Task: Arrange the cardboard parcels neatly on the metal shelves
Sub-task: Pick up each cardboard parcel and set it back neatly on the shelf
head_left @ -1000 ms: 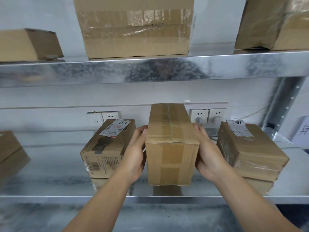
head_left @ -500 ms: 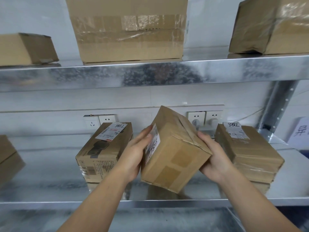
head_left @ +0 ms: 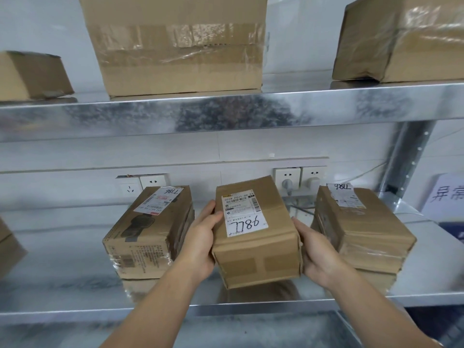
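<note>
Against a white wall, low over the lower shelf (head_left: 62, 285) near its front edge, a person's left hand (head_left: 200, 244) and right hand (head_left: 319, 254) grip a parcel (head_left: 256, 262) by its sides, fingers curled round it, label up, between the left box (head_left: 148, 232) and the right box (head_left: 361, 229).

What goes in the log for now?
left hand: grips brown cardboard parcel | right hand: holds same parcel | white label: faces up | place: silver metal shelf, between printed box and taped box
</note>
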